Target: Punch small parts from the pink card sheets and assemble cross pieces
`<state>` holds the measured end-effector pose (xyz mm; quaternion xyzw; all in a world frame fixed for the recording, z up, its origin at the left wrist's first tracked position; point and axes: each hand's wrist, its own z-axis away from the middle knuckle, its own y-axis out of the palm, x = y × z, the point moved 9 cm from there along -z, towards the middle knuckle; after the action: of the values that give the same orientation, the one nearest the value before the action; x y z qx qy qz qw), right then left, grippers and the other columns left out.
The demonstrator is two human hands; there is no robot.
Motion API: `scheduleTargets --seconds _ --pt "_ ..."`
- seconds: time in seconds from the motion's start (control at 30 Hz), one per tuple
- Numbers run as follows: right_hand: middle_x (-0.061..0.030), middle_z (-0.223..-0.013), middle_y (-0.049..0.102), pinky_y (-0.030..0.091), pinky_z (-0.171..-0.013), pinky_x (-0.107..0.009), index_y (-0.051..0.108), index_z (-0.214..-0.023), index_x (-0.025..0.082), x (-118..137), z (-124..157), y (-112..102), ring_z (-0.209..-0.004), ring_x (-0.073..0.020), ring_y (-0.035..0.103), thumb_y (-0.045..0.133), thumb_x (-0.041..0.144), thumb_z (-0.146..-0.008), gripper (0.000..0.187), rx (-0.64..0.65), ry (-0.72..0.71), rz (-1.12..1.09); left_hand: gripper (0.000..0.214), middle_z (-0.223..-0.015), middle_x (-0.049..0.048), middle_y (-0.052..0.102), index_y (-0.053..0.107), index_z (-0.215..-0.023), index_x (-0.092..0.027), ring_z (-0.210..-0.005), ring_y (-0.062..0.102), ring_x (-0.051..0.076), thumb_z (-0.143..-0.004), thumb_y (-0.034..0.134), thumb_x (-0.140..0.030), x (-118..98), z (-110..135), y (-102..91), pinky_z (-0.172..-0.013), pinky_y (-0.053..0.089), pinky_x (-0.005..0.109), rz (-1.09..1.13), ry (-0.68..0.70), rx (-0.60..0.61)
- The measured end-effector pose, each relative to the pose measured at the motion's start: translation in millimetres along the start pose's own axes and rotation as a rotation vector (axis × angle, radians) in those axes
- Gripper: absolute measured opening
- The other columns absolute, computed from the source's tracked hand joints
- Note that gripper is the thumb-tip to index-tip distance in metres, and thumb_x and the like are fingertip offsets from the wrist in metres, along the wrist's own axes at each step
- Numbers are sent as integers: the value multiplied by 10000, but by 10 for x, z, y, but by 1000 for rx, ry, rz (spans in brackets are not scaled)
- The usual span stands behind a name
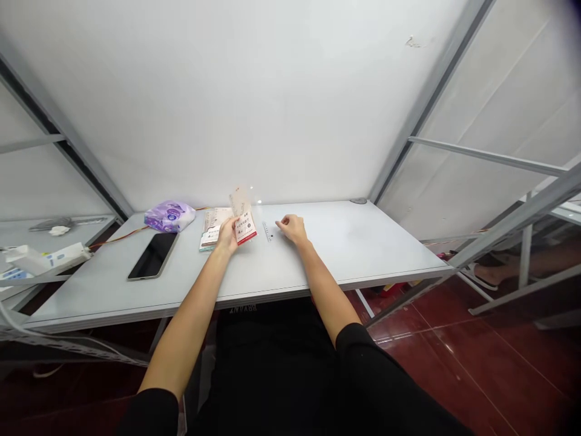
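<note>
My left hand (227,235) is closed on a small red-and-white packet (244,219) and holds it upright above the white table (354,248). Just left of that hand lies a flat pale booklet (212,229). A small clear ruler-like strip (268,231) lies on the table between my hands. My right hand (293,229) rests on the table to the right of the strip, its fingers curled in a pinch near the strip's end; whether they hold anything I cannot make out.
A dark phone (152,255) lies face up at the left, with a purple tissue pack (169,216) behind it. A white power strip (48,257) with an orange cable sits on the left shelf. Metal frame bars rise on both sides.
</note>
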<state>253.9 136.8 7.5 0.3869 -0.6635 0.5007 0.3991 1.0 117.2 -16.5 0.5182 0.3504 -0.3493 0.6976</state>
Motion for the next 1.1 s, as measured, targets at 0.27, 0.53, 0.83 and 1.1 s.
scheduleTargets --seconds 0.27,0.53,0.83,1.1 --pt "-39 -633 666 266 -334 -198 681 -788 147 146 293 549 -379 -70 415 764 502 -821 366 584 262 -449 185 -821 68 738 687 -980 -150 -682 689 173 -813 752 -191 189 191 319 -624 560 273 -280 -64 293" --pt "-12 -709 661 307 -378 -196 534 -904 208 -171 14 17 -423 -83 455 581 322 -906 124 -93 370 -723 286 -818 28 689 673 -1105 -160 -656 684 127 -851 709 -287 -169 107 91 -689 570 260 -232 200 42" --pt "5 -762 561 513 -547 -242 442 -982 276 -575 -14 -210 -556 -130 583 250 416 -1013 240 -466 455 -783 168 -878 40 691 699 -933 -211 -772 675 182 -806 635 -300 -581 188 -61 -773 539 292 -670 624 -85" --pt "-86 -923 682 577 -778 -312 544 -875 221 -367 -85 -150 -855 -192 700 477 320 -929 131 -307 269 -608 159 -1107 136 673 705 -925 -210 -1145 600 323 -792 635 -263 -738 103 -407 -1105 405 447 -1206 706 -220"
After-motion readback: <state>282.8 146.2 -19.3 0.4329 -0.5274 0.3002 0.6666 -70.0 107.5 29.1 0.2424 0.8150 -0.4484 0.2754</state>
